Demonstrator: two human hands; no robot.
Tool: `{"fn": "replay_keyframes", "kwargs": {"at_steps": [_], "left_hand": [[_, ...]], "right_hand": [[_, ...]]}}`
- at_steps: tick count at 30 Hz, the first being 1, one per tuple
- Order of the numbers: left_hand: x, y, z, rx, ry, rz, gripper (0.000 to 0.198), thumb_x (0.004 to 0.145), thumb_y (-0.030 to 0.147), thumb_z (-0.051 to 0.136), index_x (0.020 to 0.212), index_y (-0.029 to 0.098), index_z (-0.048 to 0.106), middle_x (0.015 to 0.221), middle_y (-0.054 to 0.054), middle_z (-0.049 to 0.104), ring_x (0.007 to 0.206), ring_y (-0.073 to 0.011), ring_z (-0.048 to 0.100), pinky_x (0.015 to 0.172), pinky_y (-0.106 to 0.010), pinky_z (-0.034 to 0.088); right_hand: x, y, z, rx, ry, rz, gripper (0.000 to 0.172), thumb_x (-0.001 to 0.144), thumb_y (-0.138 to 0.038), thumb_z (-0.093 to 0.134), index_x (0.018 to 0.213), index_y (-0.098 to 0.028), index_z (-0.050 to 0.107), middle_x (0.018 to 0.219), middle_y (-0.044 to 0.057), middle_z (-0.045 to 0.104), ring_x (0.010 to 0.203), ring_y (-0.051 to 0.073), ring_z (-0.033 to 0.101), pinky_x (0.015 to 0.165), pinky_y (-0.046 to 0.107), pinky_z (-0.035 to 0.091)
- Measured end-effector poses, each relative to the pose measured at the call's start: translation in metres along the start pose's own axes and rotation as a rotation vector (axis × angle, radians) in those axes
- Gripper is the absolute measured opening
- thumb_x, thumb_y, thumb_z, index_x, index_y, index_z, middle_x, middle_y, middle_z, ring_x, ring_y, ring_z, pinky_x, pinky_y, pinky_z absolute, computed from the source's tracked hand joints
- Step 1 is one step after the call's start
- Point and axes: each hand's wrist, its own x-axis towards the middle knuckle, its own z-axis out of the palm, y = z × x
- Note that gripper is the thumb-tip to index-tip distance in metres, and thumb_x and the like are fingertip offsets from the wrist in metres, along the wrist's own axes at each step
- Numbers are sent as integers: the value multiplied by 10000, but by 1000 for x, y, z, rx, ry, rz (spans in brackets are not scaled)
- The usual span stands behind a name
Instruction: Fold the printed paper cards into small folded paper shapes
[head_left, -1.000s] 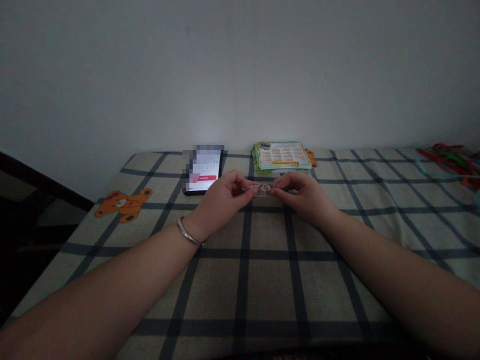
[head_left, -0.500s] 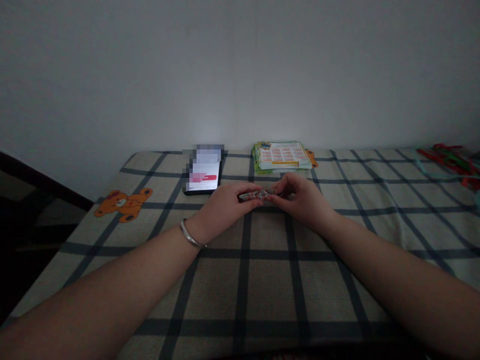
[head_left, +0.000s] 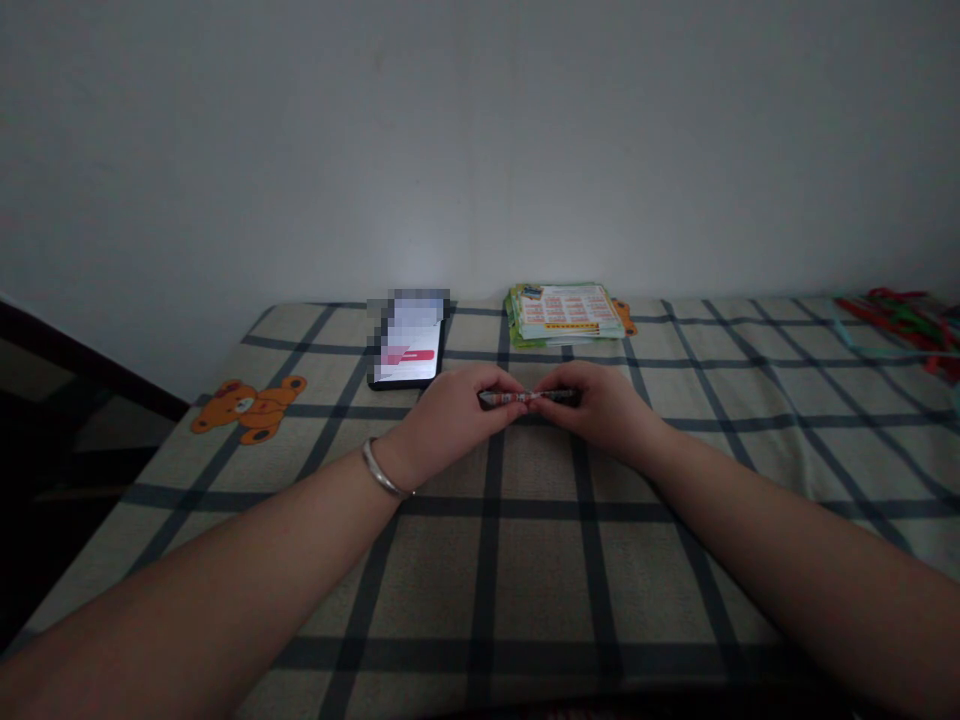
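Note:
A narrow folded strip of printed paper [head_left: 525,398] lies flat between both my hands, low over the checked cloth [head_left: 525,560]. My left hand [head_left: 454,415], with a silver bangle [head_left: 382,470] on its wrist, pinches the strip's left end with closed fingers. On the other end, the fingers of my right hand [head_left: 604,408] press down, closed on the strip. Only the strip's thin edge shows.
A lit phone [head_left: 409,345] lies just behind my left hand. A stack of printed paper sheets [head_left: 564,312] sits behind my right hand by the wall. Red and green ribbons [head_left: 904,318] lie at the far right. A bear print [head_left: 247,405] marks the cloth at left, near its edge.
The strip has turned from face-up to edge-on and flattened. Both hands have lowered slightly toward the cloth, still pinching its ends.

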Motion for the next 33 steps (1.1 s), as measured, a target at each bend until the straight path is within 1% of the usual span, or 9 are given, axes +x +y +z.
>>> {"fn": "replay_keyframes", "kwargs": {"at_steps": [7,11,14,18,21,24,28,31,33], "left_hand": [[1,-3,-1,136,-65,110,155,849,339,621,890,229,721,822,1,693,794,-179,620,699,-294,443],[0,-2,-2,153,-91,81,157,864,326,609,885,217,721,840,3,692,824,-170,615,708,-287,432],[0,-3,-2,163,-96,87,130,860,286,617,879,211,721,851,3,692,846,-168,611,729,-287,428],[0,-4,-1,177,-86,112,107,858,250,623,868,205,720,859,2,692,865,-167,610,749,-286,430],[0,-4,-2,185,-83,145,103,863,226,620,854,208,722,847,11,699,855,-159,613,751,-284,428],[-1,-1,-3,256,-55,168,102,865,260,634,864,223,729,828,10,708,835,-166,611,764,-306,418],[-4,4,-2,463,-9,206,160,873,364,625,851,247,732,763,-10,679,830,-206,586,789,-366,392],[-3,2,-2,454,-4,187,160,880,347,613,851,238,727,783,-10,687,835,-208,591,784,-364,398],[0,-2,-3,378,-28,156,157,900,289,580,887,229,725,817,-1,705,830,-191,608,767,-338,416]], "right_hand": [[0,2,0,-36,-16,1,106,822,-298,642,805,-220,712,760,8,708,681,152,625,593,261,446],[2,5,-3,-118,-133,-48,157,853,-335,621,844,-207,711,811,23,711,722,153,615,626,259,426],[4,4,-5,-209,-196,-79,183,870,-349,605,833,-197,701,798,27,699,711,152,595,619,260,396],[3,2,-6,-286,-204,-114,217,900,-325,565,796,-174,680,761,36,673,699,150,571,624,261,376],[3,2,-7,-238,-187,-123,242,909,-321,552,761,-175,675,707,16,656,650,131,550,592,247,359],[2,3,-9,-168,-177,-76,216,887,-320,586,754,-186,691,676,-1,662,623,119,554,564,235,350],[2,5,-11,-103,-177,17,169,837,-340,651,761,-207,723,680,-14,688,615,115,569,549,232,352],[3,9,-11,-100,-157,80,207,816,-387,664,738,-204,720,629,-16,660,574,113,537,515,240,331],[4,12,-12,-88,-160,103,237,838,-400,625,745,-200,714,614,-12,647,565,119,530,505,245,332]]}}
